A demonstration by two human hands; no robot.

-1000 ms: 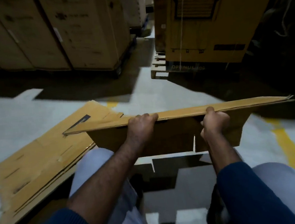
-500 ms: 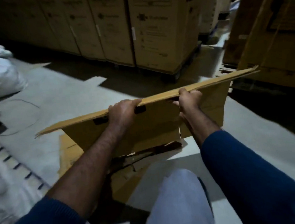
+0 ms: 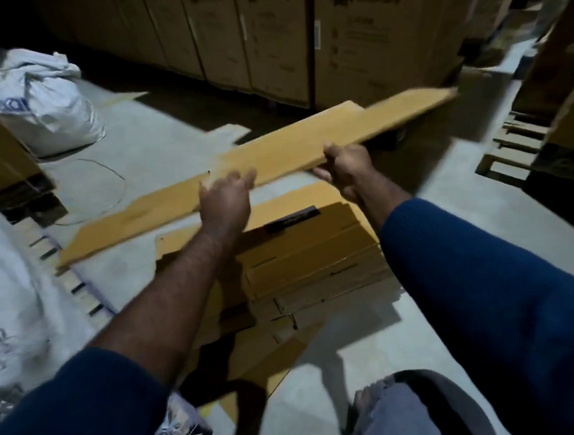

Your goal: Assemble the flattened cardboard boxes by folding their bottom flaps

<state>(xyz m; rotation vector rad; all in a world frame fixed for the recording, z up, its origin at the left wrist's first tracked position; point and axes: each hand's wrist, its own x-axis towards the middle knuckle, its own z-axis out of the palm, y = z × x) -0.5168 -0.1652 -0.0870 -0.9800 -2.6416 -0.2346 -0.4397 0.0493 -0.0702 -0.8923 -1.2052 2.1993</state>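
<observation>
**Matt cardboard, bare concrete**

A flattened box [image 3: 274, 160] of matt brown cardboard, and a stack [image 3: 317, 270] of the same; smooth grey concrete floor [image 3: 170, 147]; a white woven plastic sack [image 3: 50, 105], faintly shiny; rough wooden pallet [image 3: 510, 151]; a blue knitted sleeve [image 3: 490, 287].

Navy sleeves [image 3: 490, 287] both arms; lt grey trousers [image 3: 401, 424].

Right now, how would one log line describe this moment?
left hand: touching flattened box | right hand: gripping its edge | box: flat | floor stack: beneath arms
</observation>
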